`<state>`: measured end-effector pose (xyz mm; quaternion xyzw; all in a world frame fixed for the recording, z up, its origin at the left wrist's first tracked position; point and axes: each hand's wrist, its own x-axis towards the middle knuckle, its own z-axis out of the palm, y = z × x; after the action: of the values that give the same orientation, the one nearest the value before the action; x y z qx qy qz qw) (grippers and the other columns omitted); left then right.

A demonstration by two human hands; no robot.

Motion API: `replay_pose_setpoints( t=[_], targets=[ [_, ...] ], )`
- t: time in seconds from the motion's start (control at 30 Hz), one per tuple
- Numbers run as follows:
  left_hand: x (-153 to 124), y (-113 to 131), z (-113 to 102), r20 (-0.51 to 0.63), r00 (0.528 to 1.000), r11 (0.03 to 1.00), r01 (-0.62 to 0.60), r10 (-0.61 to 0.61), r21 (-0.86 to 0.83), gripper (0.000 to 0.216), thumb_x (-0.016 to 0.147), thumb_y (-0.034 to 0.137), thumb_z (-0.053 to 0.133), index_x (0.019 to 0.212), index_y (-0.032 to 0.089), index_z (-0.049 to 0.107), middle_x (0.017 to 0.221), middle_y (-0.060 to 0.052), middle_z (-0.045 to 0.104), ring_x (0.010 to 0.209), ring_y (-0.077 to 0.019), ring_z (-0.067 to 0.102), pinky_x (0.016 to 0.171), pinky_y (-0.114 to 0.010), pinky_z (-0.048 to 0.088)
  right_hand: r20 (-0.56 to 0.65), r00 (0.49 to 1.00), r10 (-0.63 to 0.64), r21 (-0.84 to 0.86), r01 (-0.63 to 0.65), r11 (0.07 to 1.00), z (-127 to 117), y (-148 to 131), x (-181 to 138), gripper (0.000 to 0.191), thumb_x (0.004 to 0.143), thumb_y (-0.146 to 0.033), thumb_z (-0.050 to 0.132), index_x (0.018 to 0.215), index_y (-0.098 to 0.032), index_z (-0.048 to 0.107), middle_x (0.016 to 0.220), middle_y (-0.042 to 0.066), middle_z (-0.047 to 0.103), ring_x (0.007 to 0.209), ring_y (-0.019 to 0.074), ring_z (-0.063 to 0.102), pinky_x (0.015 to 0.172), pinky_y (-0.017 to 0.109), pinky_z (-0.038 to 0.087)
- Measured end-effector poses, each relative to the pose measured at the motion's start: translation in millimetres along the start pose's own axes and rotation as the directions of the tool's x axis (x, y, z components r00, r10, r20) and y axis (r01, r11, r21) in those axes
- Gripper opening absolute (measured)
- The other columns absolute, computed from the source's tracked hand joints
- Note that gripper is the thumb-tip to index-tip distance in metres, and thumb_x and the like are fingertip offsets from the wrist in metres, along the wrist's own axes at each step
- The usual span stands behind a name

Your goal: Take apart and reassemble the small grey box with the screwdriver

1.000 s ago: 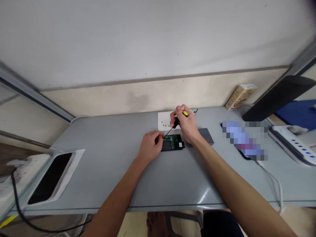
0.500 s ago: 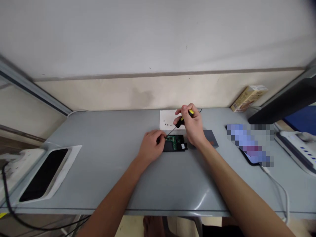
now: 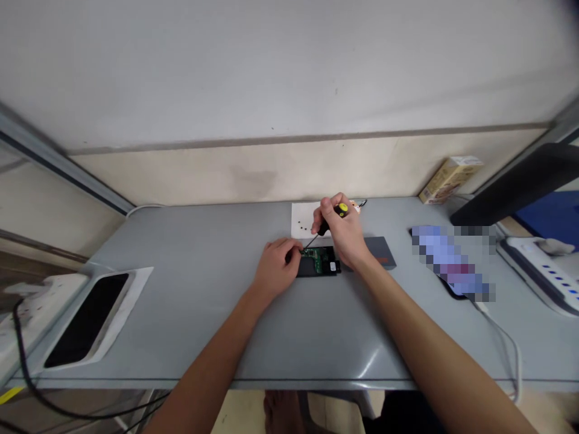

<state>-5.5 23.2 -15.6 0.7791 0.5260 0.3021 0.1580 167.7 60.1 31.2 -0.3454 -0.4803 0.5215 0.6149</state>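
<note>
My right hand [image 3: 342, 232] is closed around the black and yellow handle of a screwdriver [image 3: 342, 209]. Its thin shaft slants down to the left, and the tip meets the upper left of a green circuit board [image 3: 318, 259]. This board sits in a flat black case [image 3: 312, 275] on the desk. Curled over the case's left end, my left hand [image 3: 279, 263] grips it, its fingertips close to the screwdriver tip. The left end of the case is hidden under that hand. A dark grey flat panel [image 3: 380, 252] lies to the right, partly behind my right wrist.
White paper [image 3: 300, 212] with several tiny dark screws lies behind the board. A phone on charge [image 3: 452, 265], a power strip [image 3: 538, 271] and a small carton [image 3: 450, 179] are on the right. At left, another phone [image 3: 88, 319] rests on white paper near a second power strip [image 3: 40, 307].
The screwdriver handle and my right hand have shifted slightly left and tilted. My left hand stays on the case. The whole view has moved a little.
</note>
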Motion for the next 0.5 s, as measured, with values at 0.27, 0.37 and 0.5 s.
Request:
replay_pose_setpoints(
  t=[0.27,0.37,0.5],
  targets=[
    [1.6,0.4,-2.2,-0.013,1.0,0.997,-0.027,0.026,-0.078,0.022,0.095,0.013,0.048,0.093,0.022,0.068,0.097,-0.002,0.074,0.093,-0.0194,0.067,0.092,-0.035,0.05,0.019,0.999,-0.031,0.032,0.031,0.999,-5.5,9.0,3.1,0.045,0.093,-0.069,0.053,0.105,-0.026,0.059,0.085,-0.001,0.058,0.079,0.0136,0.064,0.077,0.029,0.053],
    [1.3,1.6,-2.9,-0.011,1.0,0.997,-0.03,0.029,-0.068,0.022,0.095,0.013,0.048,0.093,0.022,0.069,0.096,-0.003,0.074,0.092,-0.0197,0.067,0.092,-0.036,0.049,0.02,1.0,-0.005,0.03,0.004,1.0,-4.1,7.6,1.3,0.043,0.086,-0.064,0.067,0.09,-0.024,0.052,0.089,-0.001,0.063,0.076,0.013,0.066,0.074,0.029,0.053],
    [0.6,1.0,-4.3,0.007,0.999,0.999,-0.041,0.041,-0.036,0.024,0.095,0.012,0.048,0.096,0.022,0.07,0.097,-0.003,0.073,0.093,-0.0201,0.067,0.094,-0.038,0.048,-0.052,0.998,-0.032,0.006,0.032,0.999,-3.0,13.2,2.1,0.047,0.086,-0.064,0.068,0.084,-0.026,0.041,0.064,-0.008,0.048,0.059,0.0115,0.056,0.066,0.028,0.049]
  ],
)
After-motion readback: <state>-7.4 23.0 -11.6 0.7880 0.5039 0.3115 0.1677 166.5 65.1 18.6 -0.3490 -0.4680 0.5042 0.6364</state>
